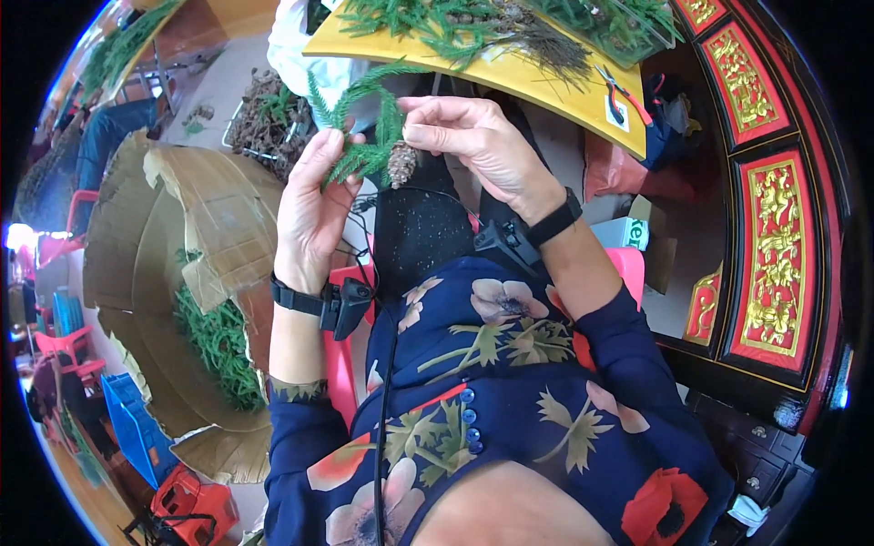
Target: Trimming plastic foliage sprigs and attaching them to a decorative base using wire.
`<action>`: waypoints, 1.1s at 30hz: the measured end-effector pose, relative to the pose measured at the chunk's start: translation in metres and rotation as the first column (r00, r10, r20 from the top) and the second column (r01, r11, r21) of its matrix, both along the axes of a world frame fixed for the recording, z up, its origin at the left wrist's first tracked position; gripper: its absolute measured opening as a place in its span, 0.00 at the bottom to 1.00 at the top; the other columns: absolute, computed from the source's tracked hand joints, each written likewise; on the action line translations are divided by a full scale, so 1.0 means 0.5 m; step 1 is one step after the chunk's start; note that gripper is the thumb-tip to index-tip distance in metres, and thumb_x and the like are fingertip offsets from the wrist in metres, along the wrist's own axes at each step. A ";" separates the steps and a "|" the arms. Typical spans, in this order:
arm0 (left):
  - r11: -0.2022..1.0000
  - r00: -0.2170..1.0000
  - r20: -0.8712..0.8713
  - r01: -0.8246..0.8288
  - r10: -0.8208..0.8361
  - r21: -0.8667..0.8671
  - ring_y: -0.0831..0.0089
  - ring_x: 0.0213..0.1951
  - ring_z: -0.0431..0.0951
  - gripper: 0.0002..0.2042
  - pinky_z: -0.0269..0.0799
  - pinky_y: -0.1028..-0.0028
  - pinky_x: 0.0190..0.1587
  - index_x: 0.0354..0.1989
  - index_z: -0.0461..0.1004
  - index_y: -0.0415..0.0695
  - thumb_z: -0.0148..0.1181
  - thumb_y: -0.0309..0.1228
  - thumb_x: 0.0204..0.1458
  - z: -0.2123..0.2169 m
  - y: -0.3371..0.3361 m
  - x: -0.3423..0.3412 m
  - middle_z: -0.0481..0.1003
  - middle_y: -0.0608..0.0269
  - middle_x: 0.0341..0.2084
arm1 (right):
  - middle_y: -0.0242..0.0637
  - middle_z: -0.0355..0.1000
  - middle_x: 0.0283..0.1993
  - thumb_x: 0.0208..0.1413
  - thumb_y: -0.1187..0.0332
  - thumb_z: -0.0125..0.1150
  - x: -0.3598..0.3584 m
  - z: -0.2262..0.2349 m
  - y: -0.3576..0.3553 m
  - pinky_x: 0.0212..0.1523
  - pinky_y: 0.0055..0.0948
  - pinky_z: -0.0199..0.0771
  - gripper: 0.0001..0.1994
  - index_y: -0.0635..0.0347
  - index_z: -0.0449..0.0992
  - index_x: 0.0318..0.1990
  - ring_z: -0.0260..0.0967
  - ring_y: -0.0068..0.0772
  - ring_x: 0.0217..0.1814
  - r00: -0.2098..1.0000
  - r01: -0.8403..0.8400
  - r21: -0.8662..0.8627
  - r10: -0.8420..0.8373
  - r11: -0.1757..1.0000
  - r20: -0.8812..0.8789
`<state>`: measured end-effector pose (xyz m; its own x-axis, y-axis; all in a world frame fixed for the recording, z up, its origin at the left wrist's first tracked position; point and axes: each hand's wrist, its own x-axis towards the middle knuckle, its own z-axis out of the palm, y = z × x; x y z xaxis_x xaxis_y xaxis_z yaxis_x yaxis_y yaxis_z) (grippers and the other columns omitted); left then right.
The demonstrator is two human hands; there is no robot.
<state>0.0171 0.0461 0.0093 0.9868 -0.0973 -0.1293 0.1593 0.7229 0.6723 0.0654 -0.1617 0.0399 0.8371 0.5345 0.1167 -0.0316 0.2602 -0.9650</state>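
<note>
I hold a small green wreath (357, 109) of evergreen sprigs in front of me, below the edge of a yellow table (546, 86). My left hand (314, 205) grips the wreath's lower left side. My right hand (469, 136) pinches it from the right, just above a brown pine cone (401, 164) that hangs at the wreath's bottom. Both wrists carry black bands with small devices.
Loose green sprigs (437, 23) and red-handled pliers (624, 96) lie on the yellow table. An open cardboard box (182, 273) with green sprigs stands at my left, a basket of pine cones (269, 123) beyond it. Red and gold carved panels (774, 246) rise at the right.
</note>
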 end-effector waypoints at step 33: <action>0.443 0.715 0.678 -0.670 0.171 0.595 0.74 0.46 0.72 0.14 0.68 0.75 0.44 0.44 0.74 0.43 0.59 0.22 0.47 0.033 -0.043 -0.014 0.74 0.65 0.44 | 0.35 0.73 0.38 0.58 0.70 0.54 -0.043 -0.021 0.014 0.37 0.21 0.66 0.09 0.67 0.74 0.41 0.67 0.22 0.36 0.954 0.105 0.147 -0.058 0.984 -0.293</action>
